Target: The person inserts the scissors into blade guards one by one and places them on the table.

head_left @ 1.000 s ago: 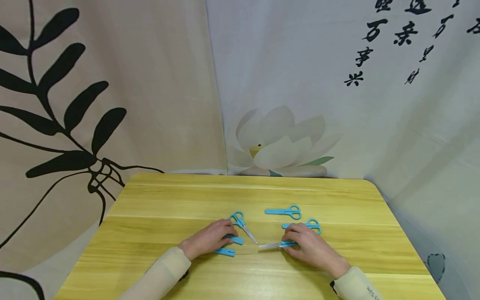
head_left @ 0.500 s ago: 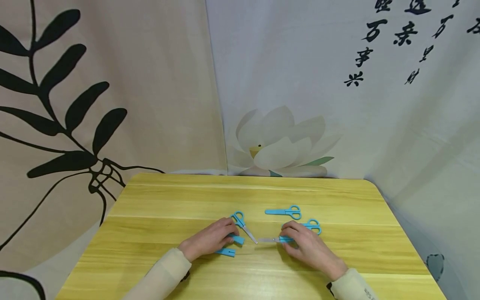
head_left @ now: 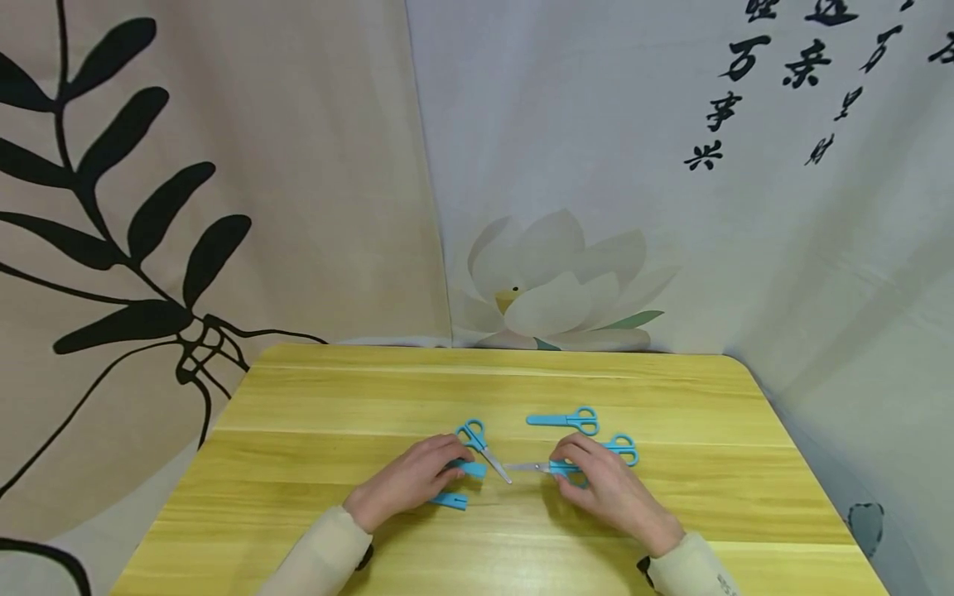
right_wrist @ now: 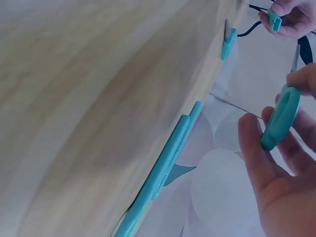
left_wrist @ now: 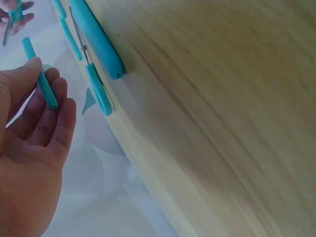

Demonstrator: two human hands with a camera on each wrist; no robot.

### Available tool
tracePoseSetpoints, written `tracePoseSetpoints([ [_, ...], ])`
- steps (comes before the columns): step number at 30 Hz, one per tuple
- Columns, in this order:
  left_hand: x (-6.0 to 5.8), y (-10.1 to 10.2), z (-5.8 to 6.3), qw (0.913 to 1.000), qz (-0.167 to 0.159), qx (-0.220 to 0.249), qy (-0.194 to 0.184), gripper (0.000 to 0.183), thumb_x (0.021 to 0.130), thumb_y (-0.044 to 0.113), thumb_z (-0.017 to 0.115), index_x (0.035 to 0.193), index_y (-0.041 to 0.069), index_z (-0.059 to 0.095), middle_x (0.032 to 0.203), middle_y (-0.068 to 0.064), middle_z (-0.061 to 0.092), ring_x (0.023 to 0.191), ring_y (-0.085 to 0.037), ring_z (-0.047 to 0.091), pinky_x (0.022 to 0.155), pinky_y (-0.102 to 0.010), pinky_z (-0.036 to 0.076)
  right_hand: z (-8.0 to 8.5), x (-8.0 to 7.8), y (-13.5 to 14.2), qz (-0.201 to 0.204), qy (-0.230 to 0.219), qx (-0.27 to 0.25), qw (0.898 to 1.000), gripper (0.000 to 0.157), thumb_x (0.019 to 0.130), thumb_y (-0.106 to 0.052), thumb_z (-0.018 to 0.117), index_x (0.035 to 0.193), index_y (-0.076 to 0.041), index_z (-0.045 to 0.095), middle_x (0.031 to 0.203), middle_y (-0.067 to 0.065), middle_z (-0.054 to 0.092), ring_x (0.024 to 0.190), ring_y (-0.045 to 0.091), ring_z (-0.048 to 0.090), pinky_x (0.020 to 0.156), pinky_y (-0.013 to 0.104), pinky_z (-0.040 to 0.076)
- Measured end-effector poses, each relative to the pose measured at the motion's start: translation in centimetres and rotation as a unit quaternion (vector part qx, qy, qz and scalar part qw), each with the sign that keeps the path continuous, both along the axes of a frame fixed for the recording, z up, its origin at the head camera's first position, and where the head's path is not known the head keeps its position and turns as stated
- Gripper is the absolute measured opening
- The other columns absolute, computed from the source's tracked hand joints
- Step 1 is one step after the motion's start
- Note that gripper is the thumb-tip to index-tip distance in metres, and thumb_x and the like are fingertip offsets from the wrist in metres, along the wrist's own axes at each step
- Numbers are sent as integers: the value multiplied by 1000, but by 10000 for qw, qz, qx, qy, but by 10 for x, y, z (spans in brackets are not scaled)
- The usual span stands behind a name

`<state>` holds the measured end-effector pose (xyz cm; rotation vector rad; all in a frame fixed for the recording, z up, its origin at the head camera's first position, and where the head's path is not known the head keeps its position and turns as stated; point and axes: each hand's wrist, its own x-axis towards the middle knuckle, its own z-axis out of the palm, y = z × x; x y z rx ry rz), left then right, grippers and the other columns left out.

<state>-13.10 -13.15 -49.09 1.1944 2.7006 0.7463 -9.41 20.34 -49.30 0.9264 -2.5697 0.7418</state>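
My left hand (head_left: 408, 482) pinches a blue scissors sheath (head_left: 473, 469) between thumb and fingers, its open end facing right. In the left wrist view that sheath (left_wrist: 47, 89) is off the tabletop. My right hand (head_left: 613, 490) grips a pair of scissors by its blue handle (right_wrist: 282, 118); the bare blades (head_left: 531, 467) point left toward the sheath, with a gap between. Between the hands lie other unsheathed scissors (head_left: 474, 437), handles up and tips toward me. A second sheath (head_left: 451, 501) rests on the table, partly hidden below the left hand.
Sheathed scissors (head_left: 563, 420) lie farther back on the wooden table (head_left: 358, 389). Another sheathed pair (head_left: 623, 449) sits just beyond the right hand, which covers part of it. A printed curtain (head_left: 335, 165) hangs behind the table's back edge.
My right hand has moved left and slightly away from me with the scissors, so the blades are closer to the held sheath. The left hand has shifted slightly, raising the sheath a little.
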Motion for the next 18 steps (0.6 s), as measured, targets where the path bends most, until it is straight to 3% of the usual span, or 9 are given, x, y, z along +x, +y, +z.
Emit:
tracePoseSetpoints([
  [13,11,-1,3,9989,165,286,337,22,102,15,68,124,10,70,120,0,68,113,-16,64,97,-36,56,6,-1,-10,-12,27,-204,9998,21,85,-11,83,100,-17,71,108,-10,64,88,4,63,73,22,58],
  [18,12,-2,1,9977,207,421,499,23,102,14,68,124,10,70,119,0,67,110,-15,65,94,-33,57,8,-2,-14,36,44,-255,9997,21,84,-10,83,99,-17,71,107,-9,65,88,4,64,73,21,58],
])
